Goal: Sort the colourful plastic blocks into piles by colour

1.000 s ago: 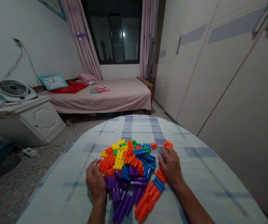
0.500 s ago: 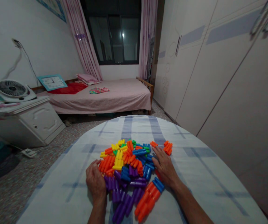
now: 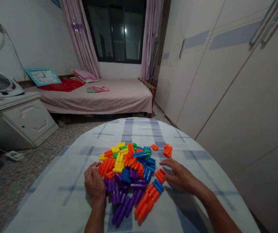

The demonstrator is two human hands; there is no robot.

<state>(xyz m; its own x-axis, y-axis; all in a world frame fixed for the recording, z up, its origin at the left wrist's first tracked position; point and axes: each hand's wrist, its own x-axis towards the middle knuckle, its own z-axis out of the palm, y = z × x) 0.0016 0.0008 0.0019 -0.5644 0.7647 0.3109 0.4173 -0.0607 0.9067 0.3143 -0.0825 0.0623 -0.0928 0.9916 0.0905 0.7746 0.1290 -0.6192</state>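
Note:
My left hand [image 3: 94, 183] rests on the table against the left edge of a pile of plastic building blocks. Its fingers are loosely curled beside orange blocks [image 3: 107, 166], with nothing visibly gripped; some fingertips are hidden. Open, with fingers apart, my right hand [image 3: 181, 176] hovers at the pile's right. Its thumb is close to a small orange block [image 3: 160, 175]; whether they touch I cannot tell. That block lies by the blue end [image 3: 158, 185] of a longer joined orange piece [image 3: 146, 204]. Purple blocks [image 3: 116, 192] lie nearest me, blue ones [image 3: 148, 171] right, yellow ones [image 3: 119, 162] behind.
Two loose orange pieces, a small one [image 3: 155, 147] and a larger one [image 3: 167, 150], lie beyond my right hand. A checked cloth covers the round table [image 3: 80, 200]. Beyond stand a bed [image 3: 119, 97], a white cabinet [image 3: 32, 119] with a fan [image 3: 0, 82], and a wardrobe [image 3: 226, 97].
My right hand has drawn back and to the right, uncovering the small orange block by the joined piece. My left hand stays beside the pile. The whole view has shifted slightly.

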